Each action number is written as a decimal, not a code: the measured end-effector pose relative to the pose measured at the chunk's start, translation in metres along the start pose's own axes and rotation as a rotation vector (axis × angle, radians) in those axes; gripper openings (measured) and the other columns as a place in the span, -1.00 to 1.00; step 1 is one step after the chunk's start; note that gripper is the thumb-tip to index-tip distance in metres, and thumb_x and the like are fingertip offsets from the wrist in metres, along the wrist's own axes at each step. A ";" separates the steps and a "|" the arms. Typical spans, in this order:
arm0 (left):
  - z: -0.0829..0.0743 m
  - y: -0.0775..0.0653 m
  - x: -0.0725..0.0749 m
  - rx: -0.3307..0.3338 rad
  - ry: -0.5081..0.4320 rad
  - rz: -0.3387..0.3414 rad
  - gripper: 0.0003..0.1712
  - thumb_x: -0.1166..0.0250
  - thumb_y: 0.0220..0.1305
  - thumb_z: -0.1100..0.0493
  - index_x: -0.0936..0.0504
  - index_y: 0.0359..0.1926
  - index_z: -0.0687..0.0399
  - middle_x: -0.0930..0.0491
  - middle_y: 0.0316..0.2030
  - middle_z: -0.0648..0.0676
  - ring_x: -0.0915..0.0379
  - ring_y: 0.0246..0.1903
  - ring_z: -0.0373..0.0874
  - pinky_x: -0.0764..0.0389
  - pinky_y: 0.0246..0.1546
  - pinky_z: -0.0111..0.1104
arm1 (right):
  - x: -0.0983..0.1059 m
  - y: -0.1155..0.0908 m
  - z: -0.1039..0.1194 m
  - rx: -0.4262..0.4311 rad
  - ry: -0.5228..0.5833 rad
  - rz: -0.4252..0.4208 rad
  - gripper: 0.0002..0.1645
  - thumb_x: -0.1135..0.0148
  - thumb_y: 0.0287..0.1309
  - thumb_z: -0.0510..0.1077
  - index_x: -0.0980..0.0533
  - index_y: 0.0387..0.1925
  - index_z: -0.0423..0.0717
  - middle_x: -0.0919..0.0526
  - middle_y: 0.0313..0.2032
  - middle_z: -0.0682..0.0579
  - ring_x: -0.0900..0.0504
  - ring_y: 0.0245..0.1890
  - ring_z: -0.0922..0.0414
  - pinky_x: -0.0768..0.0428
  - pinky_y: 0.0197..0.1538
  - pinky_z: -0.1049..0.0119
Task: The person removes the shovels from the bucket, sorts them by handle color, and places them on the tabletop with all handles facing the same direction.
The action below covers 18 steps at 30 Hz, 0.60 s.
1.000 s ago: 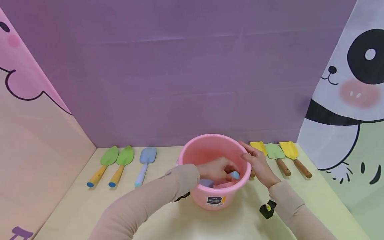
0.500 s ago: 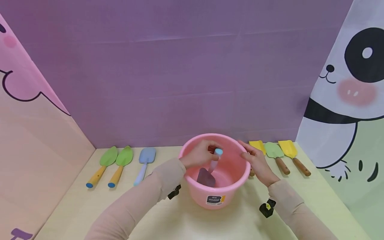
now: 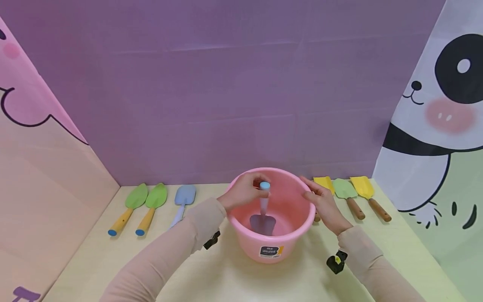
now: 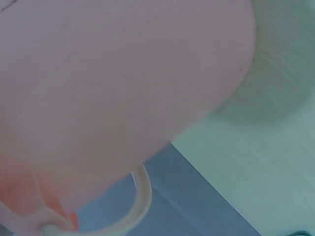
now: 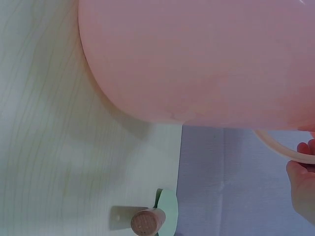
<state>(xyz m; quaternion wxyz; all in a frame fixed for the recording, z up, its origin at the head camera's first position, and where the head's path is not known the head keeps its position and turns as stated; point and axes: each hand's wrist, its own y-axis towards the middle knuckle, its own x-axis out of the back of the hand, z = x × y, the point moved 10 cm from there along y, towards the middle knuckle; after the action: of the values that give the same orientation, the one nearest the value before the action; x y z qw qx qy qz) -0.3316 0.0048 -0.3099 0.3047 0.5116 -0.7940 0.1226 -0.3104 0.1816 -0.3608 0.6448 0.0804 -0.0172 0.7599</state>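
Observation:
A pink bucket (image 3: 253,247) with a label on its front stands on the table in the head view. Inside it, a small hand shovel (image 3: 263,225) stands nearly upright, its grey-purple blade low in the bucket and its pale handle topped by a light blue end. My left hand (image 3: 243,193) reaches over the left rim and grips that handle near the top. At the right rim, my right hand (image 3: 324,205) holds the bucket, thumb over the edge. The bucket's wall (image 4: 123,88) fills most of the left wrist view, where the left hand is hidden.
Two green leaf-shaped trowels (image 3: 156,196) and a blue shovel (image 3: 185,195) lie left of the bucket. To its right lie a pale green shovel (image 3: 345,189) and yellow ones (image 3: 363,188) with brown handles. A purple wall (image 3: 241,105) rises behind the table.
My left hand has risen from deep inside the bucket and moved left, bringing the shovel from tilted to nearly upright. My right hand stays at the rim.

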 end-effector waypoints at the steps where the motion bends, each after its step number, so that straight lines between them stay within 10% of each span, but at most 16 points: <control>1: -0.001 0.000 0.001 -0.011 0.007 0.001 -0.66 -0.33 0.05 0.21 -0.59 -0.09 0.15 -0.56 -0.25 -0.01 -0.45 -0.21 -0.12 -0.49 -0.12 -0.36 | 0.000 0.000 0.000 0.001 0.001 0.001 -0.36 0.05 0.25 -0.18 -0.13 0.36 -0.01 -0.24 0.31 -0.09 -0.60 -0.11 0.28 -0.59 -0.16 0.40; 12: -0.011 -0.004 0.003 -0.131 0.221 0.135 -0.71 -0.30 0.09 0.23 -0.61 -0.11 0.13 -0.59 -0.17 0.07 -0.44 -0.20 -0.13 -0.47 -0.12 -0.38 | -0.001 0.000 -0.002 -0.001 0.002 0.003 -0.35 0.04 0.25 -0.17 -0.11 0.37 -0.02 -0.17 0.34 -0.05 -0.54 -0.02 0.31 -0.56 -0.11 0.43; 18: -0.003 -0.010 0.001 -0.088 0.251 0.250 -0.49 -0.25 0.08 0.38 -0.49 0.12 0.14 -0.54 0.03 0.09 -0.45 -0.05 -0.09 -0.51 -0.04 -0.32 | -0.001 -0.001 0.000 0.002 0.003 0.009 -0.35 0.04 0.25 -0.16 -0.12 0.36 0.03 -0.19 0.34 -0.06 -0.55 -0.04 0.31 -0.57 -0.12 0.44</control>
<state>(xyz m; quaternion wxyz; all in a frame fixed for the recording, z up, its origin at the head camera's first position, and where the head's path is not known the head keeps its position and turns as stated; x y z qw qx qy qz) -0.3224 0.0011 -0.3081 0.4061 0.3756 -0.8117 0.1875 -0.3096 0.1808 -0.3612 0.6412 0.0798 -0.0158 0.7630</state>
